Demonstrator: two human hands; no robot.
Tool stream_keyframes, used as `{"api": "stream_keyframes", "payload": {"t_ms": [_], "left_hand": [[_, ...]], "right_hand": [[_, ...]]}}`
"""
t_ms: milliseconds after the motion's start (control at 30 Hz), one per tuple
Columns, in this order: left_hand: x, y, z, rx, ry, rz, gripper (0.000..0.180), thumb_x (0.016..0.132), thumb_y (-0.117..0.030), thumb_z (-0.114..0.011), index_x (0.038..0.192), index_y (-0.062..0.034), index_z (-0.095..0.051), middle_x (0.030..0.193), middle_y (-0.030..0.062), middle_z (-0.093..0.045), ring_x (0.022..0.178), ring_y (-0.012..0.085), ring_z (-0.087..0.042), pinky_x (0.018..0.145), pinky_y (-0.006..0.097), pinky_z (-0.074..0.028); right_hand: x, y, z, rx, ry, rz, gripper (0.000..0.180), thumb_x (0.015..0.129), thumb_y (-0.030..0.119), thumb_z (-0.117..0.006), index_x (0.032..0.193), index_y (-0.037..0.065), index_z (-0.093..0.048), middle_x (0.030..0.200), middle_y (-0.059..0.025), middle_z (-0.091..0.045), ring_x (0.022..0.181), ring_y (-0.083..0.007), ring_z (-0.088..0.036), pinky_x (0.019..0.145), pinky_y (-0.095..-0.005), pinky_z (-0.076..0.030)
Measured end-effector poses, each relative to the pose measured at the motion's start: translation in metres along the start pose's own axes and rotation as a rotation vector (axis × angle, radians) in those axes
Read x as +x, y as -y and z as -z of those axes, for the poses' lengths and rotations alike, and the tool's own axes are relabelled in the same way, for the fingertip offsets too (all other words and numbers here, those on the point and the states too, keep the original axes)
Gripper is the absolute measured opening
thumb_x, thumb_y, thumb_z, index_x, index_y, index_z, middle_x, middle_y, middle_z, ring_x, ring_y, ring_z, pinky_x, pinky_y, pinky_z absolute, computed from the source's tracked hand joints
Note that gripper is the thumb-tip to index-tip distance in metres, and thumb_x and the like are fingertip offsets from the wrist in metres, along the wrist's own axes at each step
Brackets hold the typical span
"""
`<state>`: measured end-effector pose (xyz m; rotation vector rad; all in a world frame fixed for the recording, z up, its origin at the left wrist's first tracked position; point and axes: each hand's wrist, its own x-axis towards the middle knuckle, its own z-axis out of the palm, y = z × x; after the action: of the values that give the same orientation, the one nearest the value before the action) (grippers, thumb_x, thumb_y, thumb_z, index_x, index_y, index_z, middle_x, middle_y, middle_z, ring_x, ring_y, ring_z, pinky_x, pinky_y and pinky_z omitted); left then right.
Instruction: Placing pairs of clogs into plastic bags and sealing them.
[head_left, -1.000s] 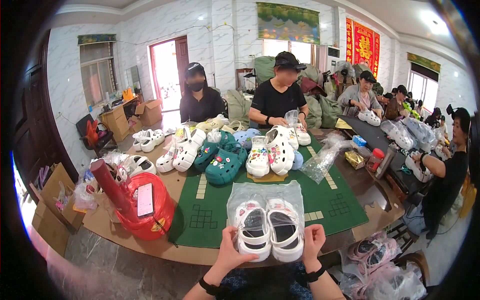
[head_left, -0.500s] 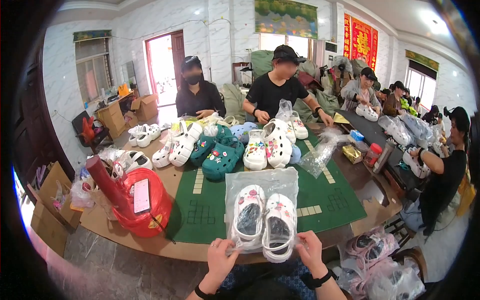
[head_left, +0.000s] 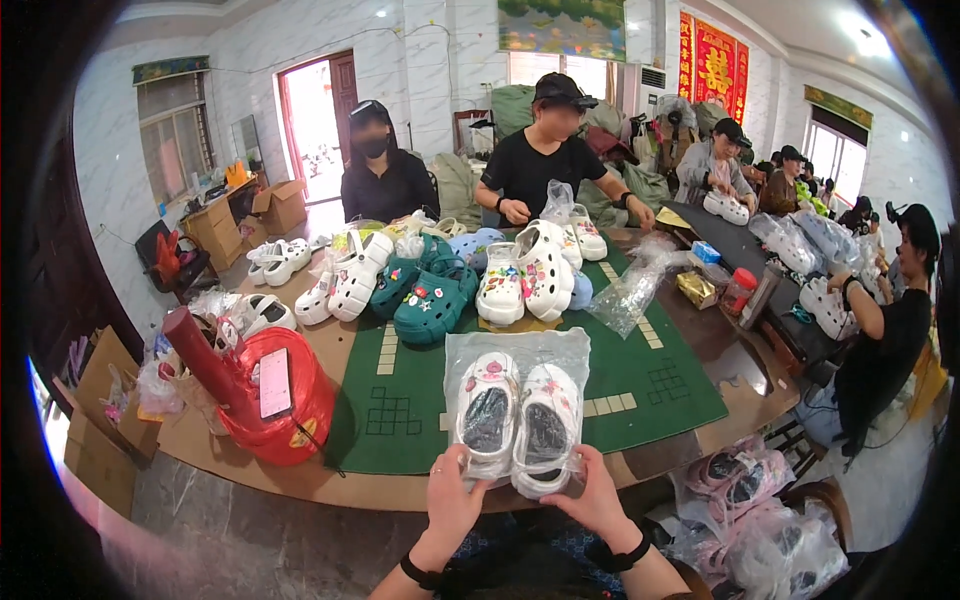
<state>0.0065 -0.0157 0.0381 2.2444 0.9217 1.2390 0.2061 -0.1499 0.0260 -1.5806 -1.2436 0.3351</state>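
Observation:
A pair of white clog shoes point(head_left: 518, 418) with small coloured charms lies inside a clear plastic bag point(head_left: 515, 347) on the green mat point(head_left: 660, 375). My left hand point(head_left: 452, 495) grips the bag's near left corner at the heel of the left shoe. My right hand point(head_left: 597, 497) holds the near right corner by the right shoe's heel. Both shoes point away from me, side by side.
More white and green clogs point(head_left: 432, 295) are piled across the table's middle. A red plastic sack point(head_left: 275, 395) with a phone on it stands at left. Loose clear bags point(head_left: 625, 295) lie right of centre. Several people work across the table and along the right side. Bagged shoes point(head_left: 750, 510) lie lower right.
The bagged pair has tilted slightly and shifted with my hands along the bag's near edge. The person in black across the table has leaned in over the shoes.

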Motion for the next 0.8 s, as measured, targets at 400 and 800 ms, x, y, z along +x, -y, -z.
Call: {"api": "stream_keyframes", "payload": {"t_ms": [400, 800], "left_hand": [[0.013, 0.001, -0.003, -0.034, 0.112, 0.283, 0.052, 0.078, -0.026, -0.081, 0.122, -0.0126, -0.056, 0.073, 0.0063, -0.056, 0.064, 0.0261, -0.059, 0.059, 0.039, -0.047], [0.024, 0.009, -0.017, 0.213, 0.171, 0.228, 0.079, 0.070, -0.041, -0.086, 0.134, -0.0108, -0.051, 0.095, 0.0091, -0.061, 0.087, 0.0274, -0.065, 0.072, 0.040, -0.052]], "right_hand": [[0.013, -0.020, 0.004, -0.483, -0.291, -0.148, 0.036, 0.076, 0.018, -0.082, 0.104, 0.011, -0.061, 0.068, -0.0048, -0.055, 0.063, -0.0277, -0.059, 0.058, -0.0400, -0.045], [0.011, 0.005, 0.006, -0.331, -0.197, -0.093, 0.048, 0.071, 0.021, -0.085, 0.111, 0.008, -0.062, 0.070, -0.0060, -0.056, 0.064, -0.0235, -0.059, 0.059, -0.0355, -0.048]]}}
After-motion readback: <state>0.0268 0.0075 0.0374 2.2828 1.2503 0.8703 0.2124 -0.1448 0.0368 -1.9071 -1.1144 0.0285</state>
